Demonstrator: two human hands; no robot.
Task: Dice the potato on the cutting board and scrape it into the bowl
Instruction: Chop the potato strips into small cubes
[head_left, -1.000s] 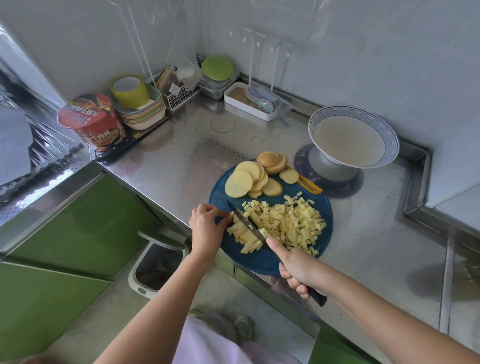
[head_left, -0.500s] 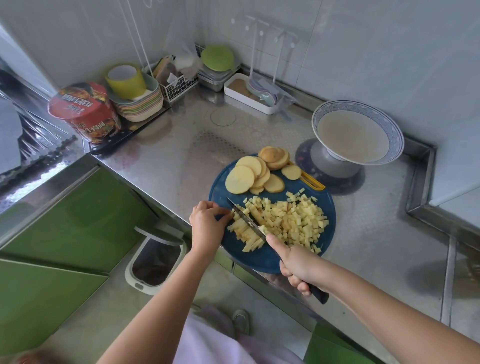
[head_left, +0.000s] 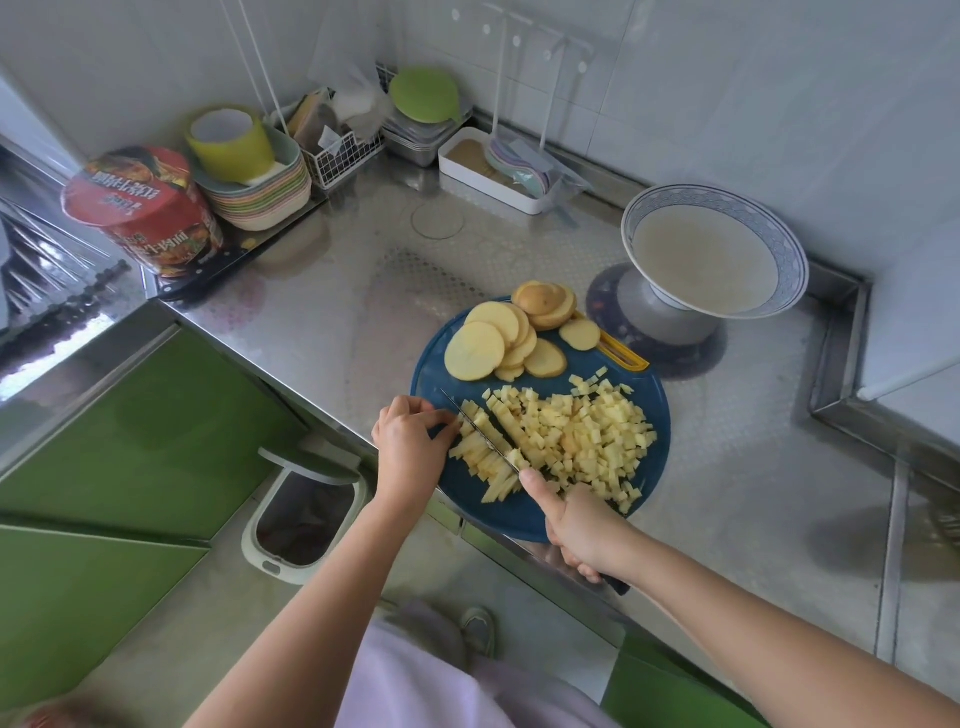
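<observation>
nearest the viewer, the right hand is wrapped closed around the handle of the knife, forefinger stretched along the spine toward the blade. the blade lies diagonally across a bundle of potato strips at the near left of the round blue cutting board, which overhangs the steel counter edge above a floor bin. the left hand sits just left of the blade, fingers curled and bunched, tips pinning the strips' far end.

right of the blade lies the diced potato, a loose heap covering the board's middle and right side. beyond it, at the board's far edge, fanned potato slices wait uncut. further right, off the board, the bowl stands on a dark mat and appears to hold pale, cloudy liquid; no potato is in it. a red noodle cup and stacked dishes line the far left wall.

step in hand, as judged: cross-cutting strips into cubes, roughly mid-task. to do it well, keep the left fingertips tucked behind the knuckles, retreat them evenly so cubes match the heap, hold the strips squared together, and cut straight down. the overhanging board may tip under pressure, so weight should stay over the counter.
</observation>
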